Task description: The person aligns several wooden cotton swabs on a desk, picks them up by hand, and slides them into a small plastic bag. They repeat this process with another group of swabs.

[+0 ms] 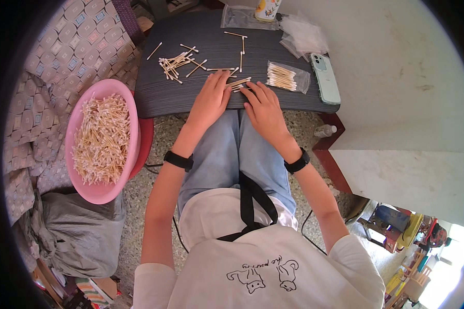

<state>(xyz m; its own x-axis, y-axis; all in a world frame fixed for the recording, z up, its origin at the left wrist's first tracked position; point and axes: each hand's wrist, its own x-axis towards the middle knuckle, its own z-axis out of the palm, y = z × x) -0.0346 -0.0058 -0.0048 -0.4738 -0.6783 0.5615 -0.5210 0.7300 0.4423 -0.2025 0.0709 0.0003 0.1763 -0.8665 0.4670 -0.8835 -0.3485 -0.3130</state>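
A few cotton swabs lie in a small bunch near the front edge of the dark table, between my hands. My left hand has its fingers closed at the swabs' left ends. At the right ends, the bent fingertips of my right hand press on the same bunch. Just beyond my left fingertips, more swabs lie on the tabletop. A clear plastic bag packed with a row of swabs sits to the right of my right hand. Farther left is a loose pile of swabs.
A pink basin full of swabs stands left of the table. A pale green phone lies at the table's right edge. Clear bags and a patterned container are at the back. A wall bounds the right side.
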